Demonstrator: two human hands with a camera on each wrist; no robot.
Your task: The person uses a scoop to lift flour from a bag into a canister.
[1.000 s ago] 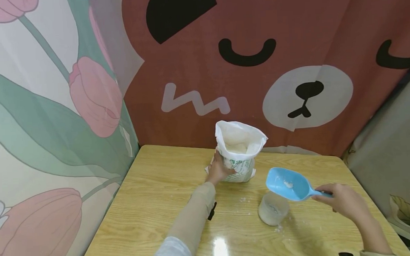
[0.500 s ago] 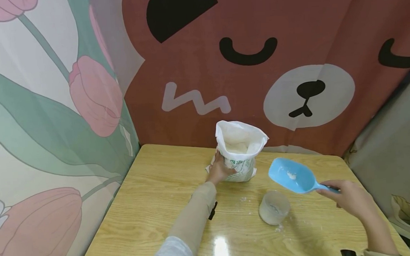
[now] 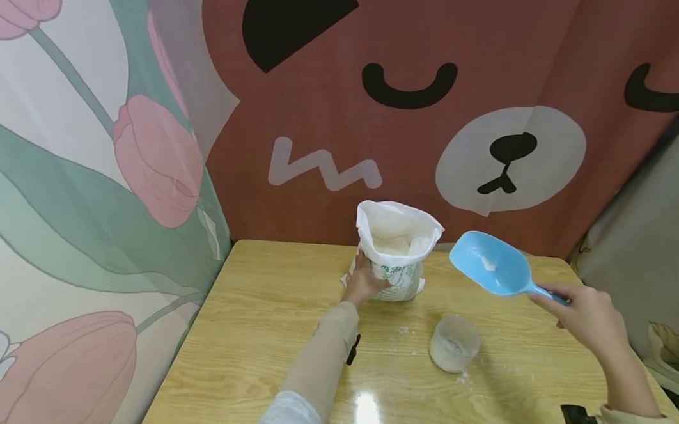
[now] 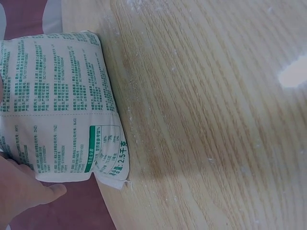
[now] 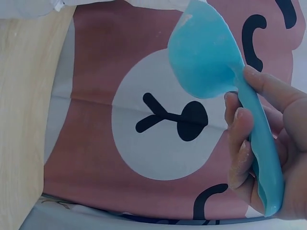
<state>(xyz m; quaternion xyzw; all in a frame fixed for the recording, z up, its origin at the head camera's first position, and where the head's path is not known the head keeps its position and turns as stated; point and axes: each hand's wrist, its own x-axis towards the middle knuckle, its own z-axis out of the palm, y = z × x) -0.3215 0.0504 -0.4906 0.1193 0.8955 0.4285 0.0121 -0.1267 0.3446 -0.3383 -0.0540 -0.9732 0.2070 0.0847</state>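
My left hand holds the left side of an open white flour bag, fingers along its side and thumb toward the front. In the left wrist view, green print covers the flour bag, which stands on the table. White flour shows inside its mouth. My right hand grips the handle of a light-blue scoop, raised to the right of the bag. A little flour clings in the scoop's bowl. In the right wrist view, my fingers wrap the scoop's handle. Below the scoop stands a clear container with whitish contents.
Specks of flour dot the wooden table around the container. A brown curtain with a bear face hangs right behind the table, and a tulip-print curtain hangs on the left.
My right hand has lifted the scoop up and slightly right, away from above the container. My left hand and the flour bag have stayed in place.
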